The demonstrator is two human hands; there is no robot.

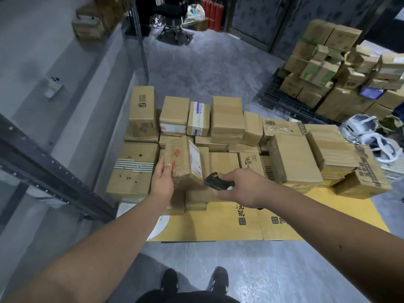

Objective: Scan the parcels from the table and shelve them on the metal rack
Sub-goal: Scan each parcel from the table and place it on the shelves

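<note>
While a taped cardboard parcel (185, 165) is held tilted above the stacked boxes, it is gripped at its left side by the left hand (162, 180), whose thumb is laid on the brown top face and whose fingers are curled round the far edge. A white shipping label is seen on the parcel's right-hand face, turned toward the right hand (238, 189). A small black scanner (215, 181) is clasped in the right hand, fingers wrapped over its body, and its front end is pointed at the labelled face from just beside the parcel's lower right corner; whether the two touch cannot be told.

The tabletop (218, 226) is covered by flattened yellow cardboard with printed characters, and many brown parcels (227, 119) are piled on it in rows behind and beneath the held one. A dark metal rack (43, 165) is seen at the left, its perforated beam running diagonally beside the tabletop, with a few boxes on an upper shelf near the top left. A further heap of cartons (328, 73) is stacked on the floor at the far right. An office chair (172, 18) and red cylinders (211, 14) are visible in the background.
</note>
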